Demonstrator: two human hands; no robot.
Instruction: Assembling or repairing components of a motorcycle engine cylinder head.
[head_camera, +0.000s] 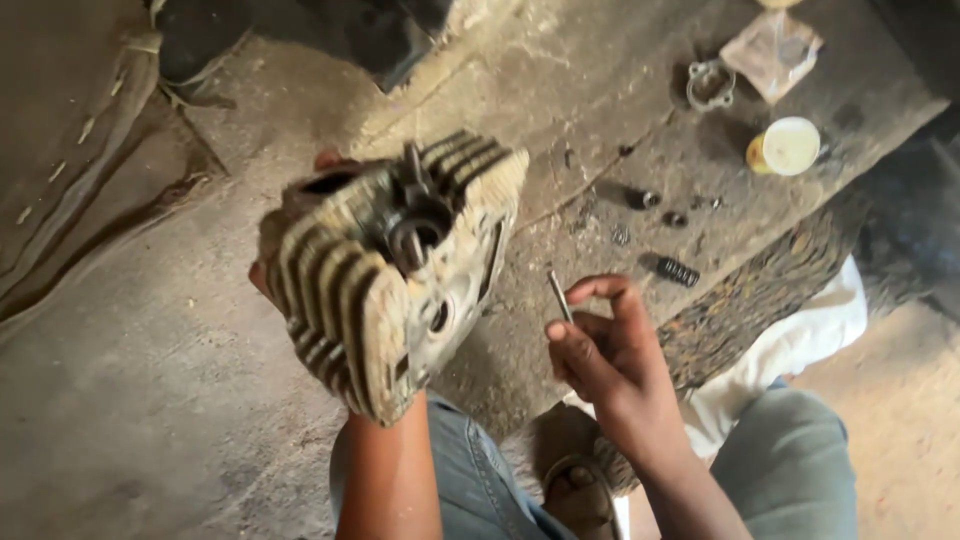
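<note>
My left hand (300, 215) holds up a dirty finned metal cylinder head (385, 265) from behind, so only fingertips show at its upper left edge and left side. The head's round port and fins face me. My right hand (605, 350) is to the right of it, fingers pinched on a thin metal pin (558, 295) that points up and left. A small gap separates the pin from the cylinder head.
On the concrete floor beyond lie a dark coil spring (678, 271), small dark parts (643, 199), a metal bracket (710, 85), a yellow tub with a white lid (786, 147) and a plastic bag (772, 50). A white cloth (800, 335) lies by my knees; my sandalled foot (575, 490) is below.
</note>
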